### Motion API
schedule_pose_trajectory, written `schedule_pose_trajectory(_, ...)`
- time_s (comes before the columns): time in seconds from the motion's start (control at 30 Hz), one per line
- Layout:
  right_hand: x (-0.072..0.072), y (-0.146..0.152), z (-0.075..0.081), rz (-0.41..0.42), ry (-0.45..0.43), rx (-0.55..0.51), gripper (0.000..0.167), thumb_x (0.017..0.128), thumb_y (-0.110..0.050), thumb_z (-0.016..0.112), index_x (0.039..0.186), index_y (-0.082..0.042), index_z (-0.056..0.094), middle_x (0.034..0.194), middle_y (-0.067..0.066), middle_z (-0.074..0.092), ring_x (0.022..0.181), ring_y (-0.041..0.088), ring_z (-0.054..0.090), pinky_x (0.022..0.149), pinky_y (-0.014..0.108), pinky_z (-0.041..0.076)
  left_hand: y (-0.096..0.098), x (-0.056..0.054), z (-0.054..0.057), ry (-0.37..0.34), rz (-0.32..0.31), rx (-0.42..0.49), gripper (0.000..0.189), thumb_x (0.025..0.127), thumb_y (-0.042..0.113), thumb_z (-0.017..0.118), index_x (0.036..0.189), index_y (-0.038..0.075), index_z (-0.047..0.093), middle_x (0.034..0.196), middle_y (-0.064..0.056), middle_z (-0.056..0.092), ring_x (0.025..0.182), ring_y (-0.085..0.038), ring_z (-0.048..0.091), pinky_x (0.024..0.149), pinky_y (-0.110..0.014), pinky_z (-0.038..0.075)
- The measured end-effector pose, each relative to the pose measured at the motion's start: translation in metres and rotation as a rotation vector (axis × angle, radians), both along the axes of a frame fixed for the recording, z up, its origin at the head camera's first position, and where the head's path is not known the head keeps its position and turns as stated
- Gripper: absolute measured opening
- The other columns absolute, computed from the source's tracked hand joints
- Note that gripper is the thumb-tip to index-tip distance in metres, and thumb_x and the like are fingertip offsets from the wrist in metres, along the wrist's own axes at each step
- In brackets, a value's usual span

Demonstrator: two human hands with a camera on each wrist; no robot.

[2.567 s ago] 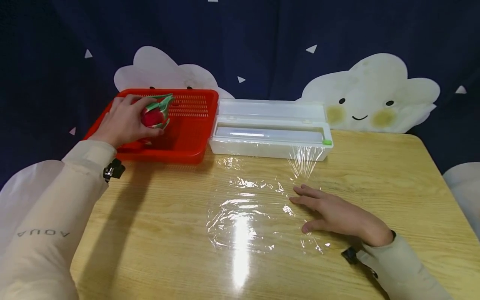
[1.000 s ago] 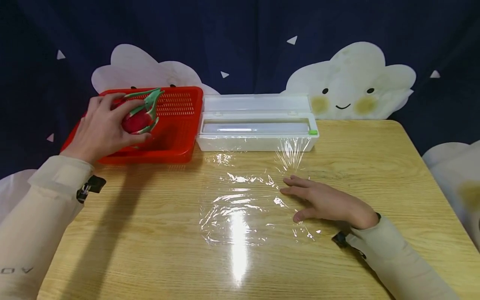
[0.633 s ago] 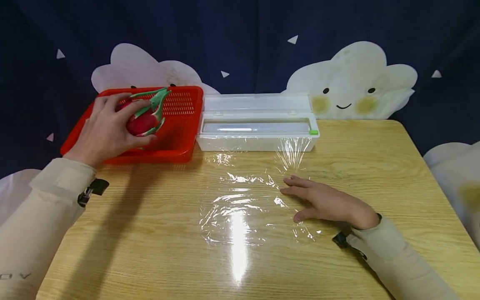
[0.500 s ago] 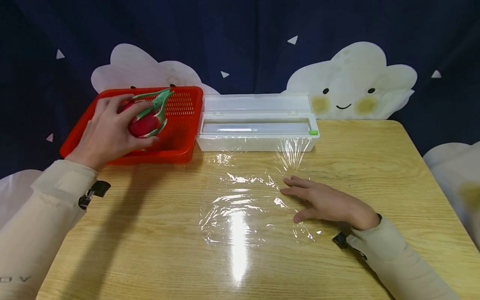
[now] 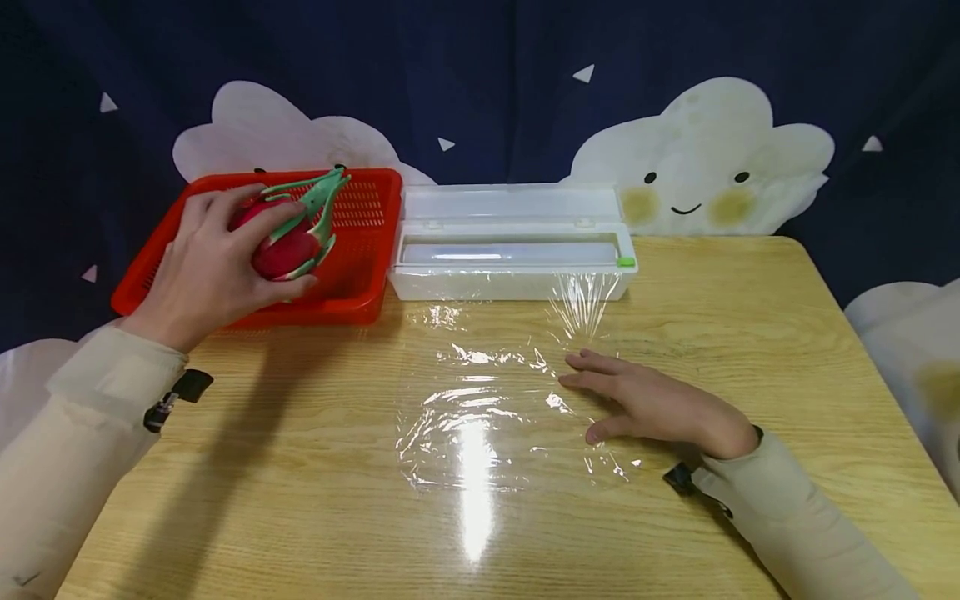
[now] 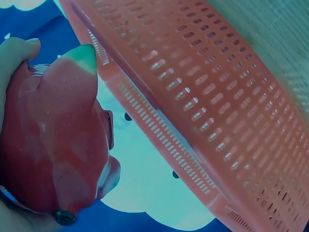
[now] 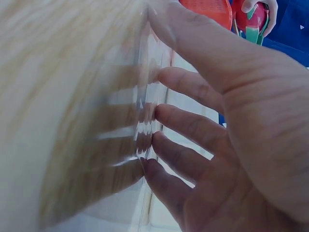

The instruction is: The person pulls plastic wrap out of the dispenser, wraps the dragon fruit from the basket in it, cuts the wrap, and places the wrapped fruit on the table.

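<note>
In the upper left of the frame, the left hand (image 5: 213, 262) grasps the fruit (image 5: 288, 248) and holds it above the basket (image 5: 358, 254); the left wrist view shows a gap between them. Compared with one second ago, the fruit is a little more to the right over the basket, while the right hand (image 5: 663, 408) is in the same place. Right of the centre, this hand has its fingers spread, grasping nothing, with tips touching the film (image 5: 468, 392), which runs from the box (image 5: 517, 230) over the counter (image 5: 712, 292). I judge that the fruit is picked up but not yet past the basket's edge.
</note>
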State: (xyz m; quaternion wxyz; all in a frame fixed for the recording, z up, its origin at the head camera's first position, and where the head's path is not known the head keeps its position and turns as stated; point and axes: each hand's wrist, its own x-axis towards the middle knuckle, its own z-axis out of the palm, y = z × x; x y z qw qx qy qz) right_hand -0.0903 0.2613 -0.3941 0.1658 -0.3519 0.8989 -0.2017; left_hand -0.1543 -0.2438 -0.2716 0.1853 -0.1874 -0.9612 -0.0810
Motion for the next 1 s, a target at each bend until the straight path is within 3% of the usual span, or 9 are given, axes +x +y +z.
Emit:
schedule_pose_trajectory(0.4,0.001,-0.001,0.002,0.003,0.006,-0.017,0.078,0.087,-0.051,0.075,0.153,-0.016,0.052,0.167,0.015,0.037,0.156,0.042,0.032,0.119,0.062,0.039,0.013,0.011,0.002,0.054,-0.059,0.0,0.085,0.07,0.036,0.095,0.147,0.027,0.058,0.157,-0.021,0.044,0.137,-0.045,0.04,0.086,-0.073,0.055)
schedule_pose_trajectory(1.0,-0.001,-0.002,-0.001,-0.012,-0.021,-0.01,0.079,0.085,-0.048,0.078,0.153,-0.015,0.052,0.169,0.013,0.035,0.157,0.04,0.03,0.121,0.061,0.038,0.029,0.017,0.005,0.144,-0.17,-0.02,0.083,0.068,0.03,0.096,0.144,0.026,0.061,0.153,-0.023,0.049,0.133,-0.046,0.044,0.083,-0.071,0.057)
